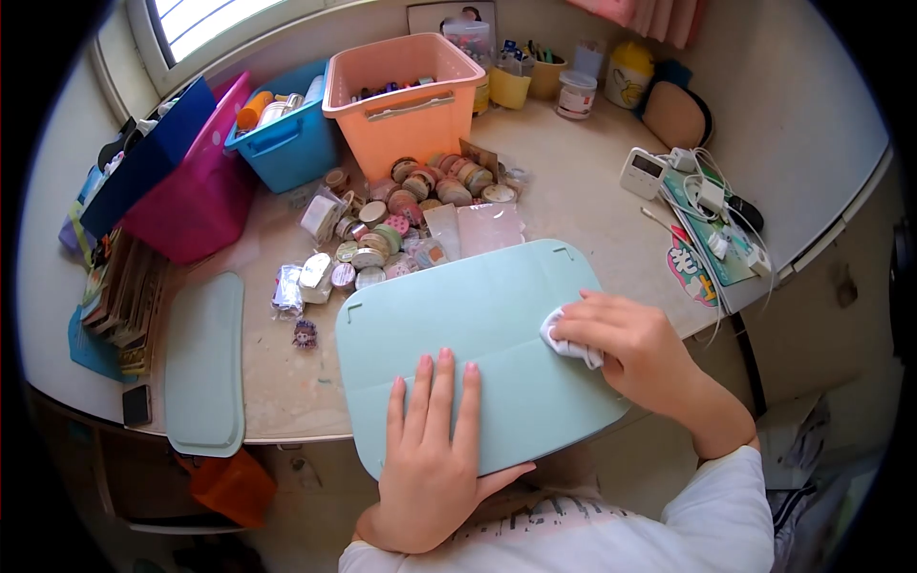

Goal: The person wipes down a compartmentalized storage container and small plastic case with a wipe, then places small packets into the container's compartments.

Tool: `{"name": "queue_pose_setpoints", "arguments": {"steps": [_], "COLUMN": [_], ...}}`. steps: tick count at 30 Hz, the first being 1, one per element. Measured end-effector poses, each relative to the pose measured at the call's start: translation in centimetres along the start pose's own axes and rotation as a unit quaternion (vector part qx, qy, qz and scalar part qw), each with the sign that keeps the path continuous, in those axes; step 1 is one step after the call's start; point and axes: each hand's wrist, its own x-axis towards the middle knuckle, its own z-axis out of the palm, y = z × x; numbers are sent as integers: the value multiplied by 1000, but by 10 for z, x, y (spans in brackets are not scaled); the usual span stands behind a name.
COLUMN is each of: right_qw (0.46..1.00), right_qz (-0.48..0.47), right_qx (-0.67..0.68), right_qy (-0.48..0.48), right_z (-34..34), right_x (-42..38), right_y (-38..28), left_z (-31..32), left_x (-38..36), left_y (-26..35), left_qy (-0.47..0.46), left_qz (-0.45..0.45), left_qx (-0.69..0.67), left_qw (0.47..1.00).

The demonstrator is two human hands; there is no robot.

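Observation:
A large mint-green panel [478,296] with rounded corners and a faint crease across it lies tilted at the table's front edge, partly overhanging toward my body. My left hand [432,458] rests flat on its near left part, fingers spread and the thumb at the near edge. My right hand [626,349] grips a bunched white cloth [570,342] and presses it against the panel's right side. A second, narrower mint-green panel [205,363] lies on the table to the left. Rolls of tape [368,250] are heaped just beyond the large panel.
At the back stand an orange bin [406,124], a blue bin [287,143] and a pink bin [196,201]. Chargers and tangled white cables [712,196] lie at the right, beside a small white clock [644,174]. A phone [137,405] sits near the left front edge.

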Motion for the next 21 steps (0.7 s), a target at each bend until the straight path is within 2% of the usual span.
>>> {"name": "queue_pose_setpoints", "arguments": {"steps": [2, 4, 8, 10, 15, 17, 21], "right_qw": [1000, 995, 995, 996, 997, 994, 990], "right_qz": [-8, 87, 82, -20, 28, 65, 54], "right_qx": [9, -24, 7, -26, -65, -85, -94], "right_qy": [11, 39, 64, 81, 27, 34, 96], "right_z": [3, 20, 28, 20, -9, -5, 19], "right_x": [11, 37, 49, 24, -17, -11, 25], "right_y": [9, 32, 50, 34, -4, 2, 58], "left_z": [0, 0, -3, -3, -2, -2, -2], "left_x": [-1, -1, 1, 1, 1, 1, 0], "left_y": [0, 1, 2, 1, 1, 1, 2], "left_qy": [-5, -1, -6, -10, -14, -17, -11], "left_qz": [3, 2, 10, 9, 9, 11, 10], "left_qx": [6, 10, 21, 18, 15, 16, 19], "left_qw": [1000, 1000, 1000, 1000, 1000, 1000, 1000]}}
